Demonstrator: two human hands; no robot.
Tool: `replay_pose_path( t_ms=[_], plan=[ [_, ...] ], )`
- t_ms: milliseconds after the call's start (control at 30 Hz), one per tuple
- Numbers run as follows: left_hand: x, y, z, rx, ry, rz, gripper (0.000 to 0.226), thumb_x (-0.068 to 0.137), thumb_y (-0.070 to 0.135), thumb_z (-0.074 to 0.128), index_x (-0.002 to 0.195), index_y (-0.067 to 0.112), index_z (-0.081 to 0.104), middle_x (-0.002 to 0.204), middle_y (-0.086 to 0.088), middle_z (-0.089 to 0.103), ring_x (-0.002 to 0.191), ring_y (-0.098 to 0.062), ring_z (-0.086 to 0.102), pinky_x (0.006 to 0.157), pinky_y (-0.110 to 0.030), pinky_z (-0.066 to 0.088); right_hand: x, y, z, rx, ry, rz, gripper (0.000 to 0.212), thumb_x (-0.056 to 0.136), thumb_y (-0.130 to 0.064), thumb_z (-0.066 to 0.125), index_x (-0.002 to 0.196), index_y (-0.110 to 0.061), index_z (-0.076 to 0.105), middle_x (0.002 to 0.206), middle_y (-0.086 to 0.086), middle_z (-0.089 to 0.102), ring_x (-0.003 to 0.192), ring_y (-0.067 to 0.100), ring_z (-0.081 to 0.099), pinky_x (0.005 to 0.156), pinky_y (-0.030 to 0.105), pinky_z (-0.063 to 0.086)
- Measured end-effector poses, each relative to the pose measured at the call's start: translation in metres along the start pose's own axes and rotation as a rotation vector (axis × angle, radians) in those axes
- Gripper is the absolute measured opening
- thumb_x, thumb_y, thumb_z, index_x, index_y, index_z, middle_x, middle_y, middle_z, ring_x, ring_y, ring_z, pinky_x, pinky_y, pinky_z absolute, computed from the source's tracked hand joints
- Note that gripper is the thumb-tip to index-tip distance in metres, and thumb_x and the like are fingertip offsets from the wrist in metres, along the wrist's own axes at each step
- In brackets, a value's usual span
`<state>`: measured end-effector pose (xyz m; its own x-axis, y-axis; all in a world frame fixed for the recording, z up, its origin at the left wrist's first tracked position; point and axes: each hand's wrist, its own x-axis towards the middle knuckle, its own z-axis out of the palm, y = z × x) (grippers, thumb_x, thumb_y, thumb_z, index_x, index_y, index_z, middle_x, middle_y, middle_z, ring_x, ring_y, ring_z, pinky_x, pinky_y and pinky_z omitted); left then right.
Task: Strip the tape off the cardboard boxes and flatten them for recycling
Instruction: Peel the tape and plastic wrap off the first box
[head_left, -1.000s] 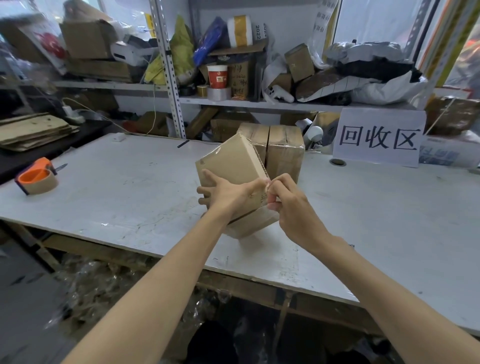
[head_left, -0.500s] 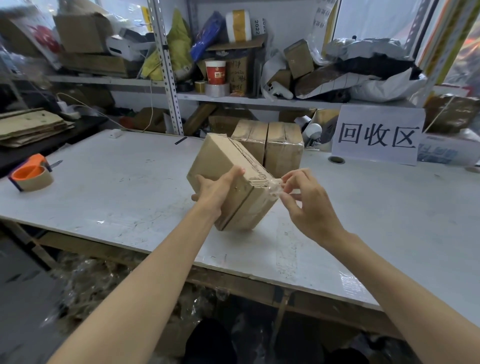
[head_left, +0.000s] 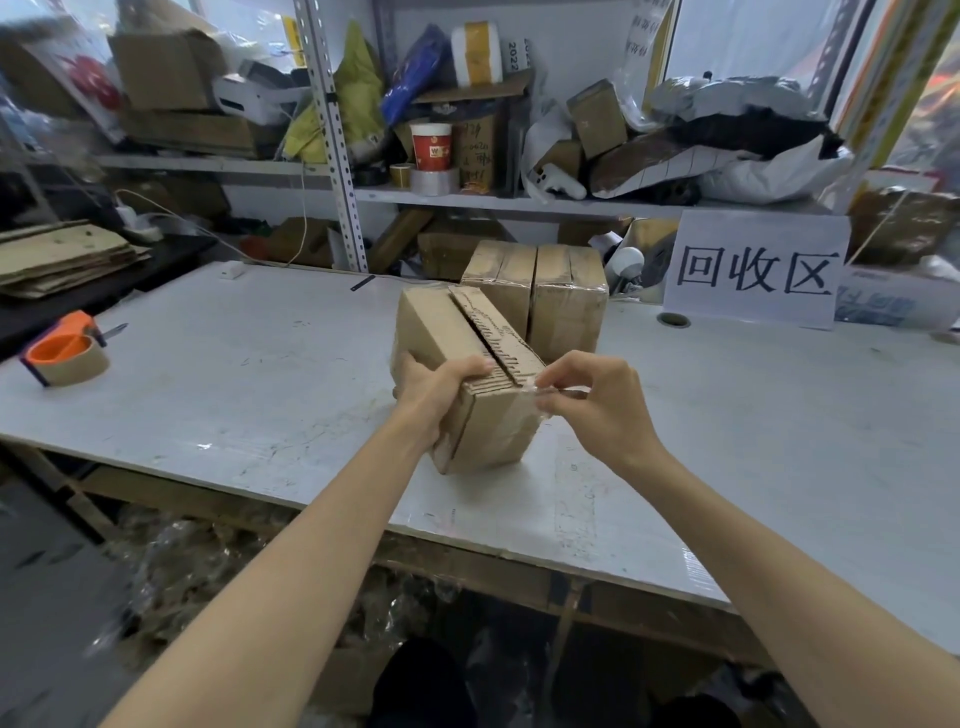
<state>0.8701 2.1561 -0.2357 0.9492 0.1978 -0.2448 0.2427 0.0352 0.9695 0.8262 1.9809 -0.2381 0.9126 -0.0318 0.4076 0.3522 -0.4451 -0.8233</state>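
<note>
A small brown cardboard box (head_left: 488, 431) stands tilted on the white table (head_left: 249, 374), its top seam showing torn paper where tape has come off. My left hand (head_left: 439, 387) grips the box's near left corner, thumb across the top. My right hand (head_left: 587, 400) pinches a strip of clear tape (head_left: 540, 391) at the box's near right top edge; the strip is still stuck to the box. Two more taped boxes (head_left: 535, 296) stand side by side just behind it.
An orange tape dispenser (head_left: 65, 356) lies at the table's left edge. A white sign with black characters (head_left: 753, 270) leans at the back right. Flattened cardboard (head_left: 62, 257) is stacked on a dark surface at far left. Cluttered shelves (head_left: 467, 197) run behind the table.
The box has been turned so its long top seam faces up. My right hand has shifted to the near right corner and pulled the clear tape out a little.
</note>
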Motion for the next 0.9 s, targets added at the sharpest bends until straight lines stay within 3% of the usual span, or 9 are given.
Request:
replay_pose_path(
  t_ms=[100, 167, 300, 400, 500, 567, 633, 767, 900],
  plan=[
    [0.004, -0.007, -0.011, -0.009, -0.034, 0.014, 0.091, 0.072, 0.012, 0.083, 0.146, 0.025, 0.031, 0.128, -0.003, 0.059, 0.106, -0.027, 0.062, 0.077, -0.048, 0.057, -0.002, 0.003, -0.005, 0.143, -0.032, 0.072, 0.021, 0.066, 0.013, 0.073, 0.075, -0.006, 0.072, 0.081, 0.006, 0.074, 0.078, 0.021, 0.071, 0.072, 0.035, 0.060],
    [0.005, -0.006, -0.010, 0.076, -0.033, 0.109, 0.094, 0.075, 0.010, 0.081, 0.147, 0.032, 0.025, 0.132, -0.006, 0.053, 0.111, -0.029, 0.059, 0.084, -0.054, 0.056, -0.003, 0.003, -0.006, 0.147, -0.030, 0.111, 0.027, 0.061, 0.012, 0.073, 0.079, -0.009, 0.071, 0.081, 0.006, 0.073, 0.077, 0.022, 0.071, 0.070, 0.034, 0.059],
    [0.003, 0.001, 0.006, 0.343, -0.047, 0.190, 0.061, 0.088, 0.020, 0.066, 0.141, 0.041, 0.044, 0.138, -0.011, 0.029, 0.120, -0.034, 0.046, 0.108, -0.050, 0.041, 0.001, -0.001, -0.004, 0.057, -0.043, 0.115, 0.021, 0.068, -0.021, 0.069, 0.088, -0.023, 0.073, 0.094, 0.005, 0.061, 0.082, 0.014, 0.062, 0.073, 0.027, 0.053],
    [0.003, -0.006, 0.009, 0.427, -0.058, 0.202, 0.062, 0.083, 0.042, 0.073, 0.139, 0.038, 0.047, 0.143, -0.009, 0.023, 0.131, -0.032, 0.039, 0.114, -0.045, 0.034, 0.006, 0.000, -0.003, -0.075, 0.099, 0.152, 0.027, 0.077, -0.045, 0.069, 0.096, -0.026, 0.072, 0.098, 0.003, 0.059, 0.086, 0.014, 0.060, 0.077, 0.032, 0.051],
    [0.000, -0.009, 0.009, 0.466, -0.049, 0.260, 0.074, 0.075, 0.048, 0.081, 0.139, 0.035, 0.047, 0.144, -0.008, 0.024, 0.131, -0.030, 0.041, 0.114, -0.043, 0.036, 0.011, 0.002, -0.009, -0.175, -0.007, 0.127, 0.025, 0.078, -0.029, 0.077, 0.102, -0.022, 0.075, 0.089, -0.001, 0.066, 0.079, 0.012, 0.064, 0.073, 0.023, 0.052],
    [0.001, -0.010, 0.007, 0.461, -0.062, 0.286, 0.074, 0.077, 0.043, 0.081, 0.142, 0.033, 0.047, 0.142, -0.008, 0.027, 0.127, -0.028, 0.044, 0.112, -0.040, 0.039, 0.013, 0.002, -0.012, -0.217, -0.064, 0.079, 0.019, 0.075, -0.015, 0.080, 0.094, -0.014, 0.078, 0.081, -0.001, 0.068, 0.069, 0.003, 0.061, 0.064, 0.008, 0.045],
    [0.002, -0.010, 0.006, 0.452, -0.073, 0.315, 0.073, 0.079, 0.039, 0.080, 0.143, 0.028, 0.047, 0.142, -0.008, 0.030, 0.126, -0.026, 0.046, 0.111, -0.035, 0.039, 0.012, 0.001, -0.012, -0.213, -0.063, 0.040, 0.015, 0.072, -0.006, 0.080, 0.086, -0.010, 0.078, 0.076, -0.001, 0.069, 0.065, 0.003, 0.061, 0.061, 0.006, 0.044],
    [0.001, -0.009, 0.006, 0.497, -0.132, 0.393, 0.064, 0.086, 0.031, 0.075, 0.144, 0.020, 0.049, 0.144, -0.008, 0.034, 0.130, -0.022, 0.044, 0.106, -0.025, 0.034, 0.009, 0.004, -0.013, -0.293, -0.084, -0.059, 0.016, 0.075, -0.004, 0.076, 0.078, -0.019, 0.069, 0.083, -0.002, 0.061, 0.072, 0.013, 0.061, 0.069, 0.031, 0.052],
    [0.000, -0.006, 0.006, 0.493, -0.189, 0.384, 0.063, 0.089, 0.027, 0.073, 0.145, 0.018, 0.047, 0.145, -0.008, 0.032, 0.132, -0.022, 0.043, 0.113, -0.030, 0.033, 0.003, 0.004, -0.012, -0.346, -0.229, -0.163, 0.040, 0.078, -0.007, 0.075, 0.110, -0.030, 0.069, 0.100, -0.003, 0.055, 0.083, 0.013, 0.057, 0.073, 0.034, 0.054]
  ],
)
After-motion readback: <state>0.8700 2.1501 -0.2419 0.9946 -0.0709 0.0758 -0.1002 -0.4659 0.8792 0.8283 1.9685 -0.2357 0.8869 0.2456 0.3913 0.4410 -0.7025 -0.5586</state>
